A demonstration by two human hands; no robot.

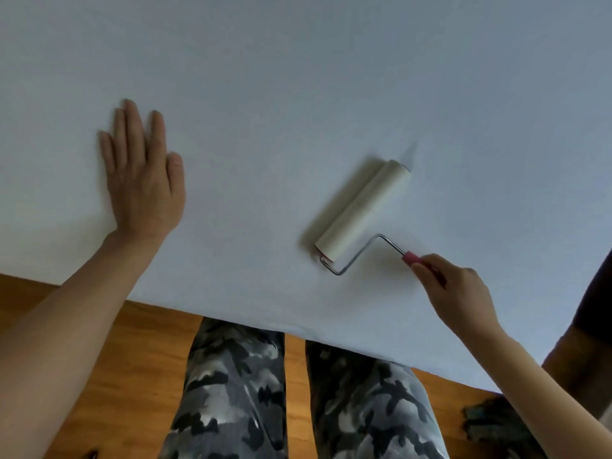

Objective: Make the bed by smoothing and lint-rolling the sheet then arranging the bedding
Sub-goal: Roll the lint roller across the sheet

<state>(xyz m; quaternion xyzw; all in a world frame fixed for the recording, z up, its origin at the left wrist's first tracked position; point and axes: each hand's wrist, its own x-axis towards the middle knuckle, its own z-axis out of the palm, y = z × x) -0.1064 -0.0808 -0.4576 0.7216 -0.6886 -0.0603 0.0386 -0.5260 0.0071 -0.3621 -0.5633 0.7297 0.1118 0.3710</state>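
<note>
A pale blue-white sheet [298,77] covers the bed and fills most of the view. My left hand [142,173] lies flat on it at the left, fingers straight and together. A lint roller [362,210] with a cream roll, bent wire frame and red handle rests on the sheet right of centre, its roll angled up to the right. My right hand [453,289] grips the red handle at its lower right end.
The bed's near edge [231,313] runs diagonally down to the right. Below it are a wooden floor [99,376] and my legs in camouflage trousers [231,392]. A dark object [589,326] stands at the right edge, with a patterned item [490,422] on the floor.
</note>
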